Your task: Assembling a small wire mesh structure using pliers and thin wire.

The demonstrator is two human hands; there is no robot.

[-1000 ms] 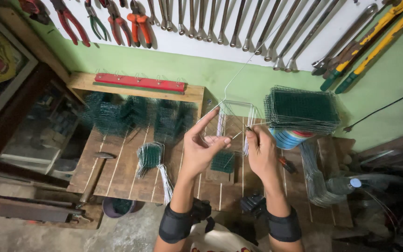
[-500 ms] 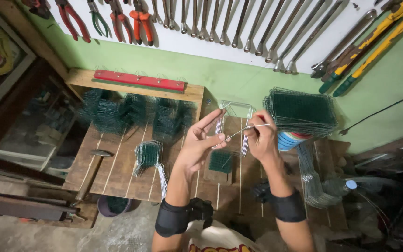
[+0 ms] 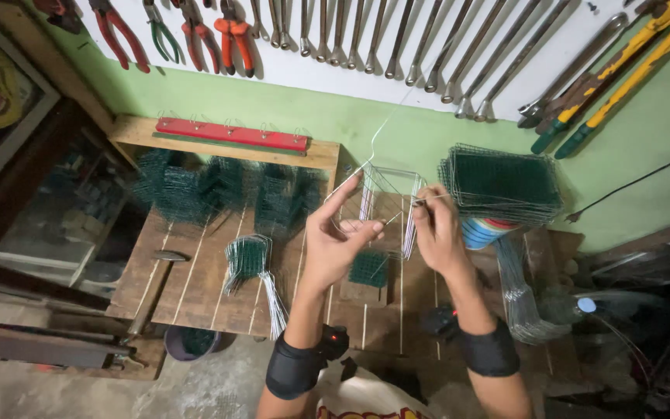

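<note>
Above the wooden workbench point(image 3: 195, 287), the left hand point(image 3: 335, 244) steadies a small wire frame point(image 3: 388, 203), forefinger stretched out and thumb pinching a strand. The right hand point(image 3: 436, 233) is closed on a thin wire point(image 3: 385, 128) running up from the frame. The frame looks only partly formed; a stack of green mesh panels point(image 3: 502, 182) and bent mesh pieces point(image 3: 219, 190) lie nearby.

Both forearms are bare. Each wrist wears a broad black band point(image 3: 295, 366); the left one carries a small black box with a lit red dot. The right band point(image 3: 489, 351) is plain. The left hand point(image 3: 333, 242) and right hand point(image 3: 436, 233) wear no gloves.
</note>
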